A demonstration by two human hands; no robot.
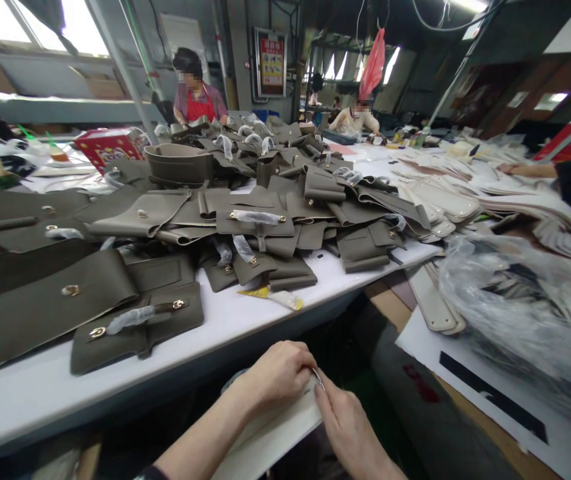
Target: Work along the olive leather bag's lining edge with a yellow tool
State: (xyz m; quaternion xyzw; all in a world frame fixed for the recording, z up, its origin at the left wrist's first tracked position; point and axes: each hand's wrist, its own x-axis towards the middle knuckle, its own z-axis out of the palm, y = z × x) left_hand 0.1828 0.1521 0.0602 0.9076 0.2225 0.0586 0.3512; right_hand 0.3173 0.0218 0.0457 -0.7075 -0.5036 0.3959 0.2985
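Low in the head view, a pale cream leather panel (278, 437) lies across my lap, below the table's front edge. My left hand (285, 368) is closed on its far corner, knuckles up, with the fingertips curled out of sight. From the right, my right hand (340, 410) pinches the same edge between thumb and fingers. A thin folded rim of the panel shows between the two hands. My forearms hide part of the panel.
Dark olive leather bag parts (245, 213) heap over the white table (225, 330). A yellow-and-white tube (275, 297) lies near its edge. At right are cream strips (433, 300) and clear plastic (520, 313). A co-worker in a red apron (199, 103) stands behind; another person's arm reaches in at right.
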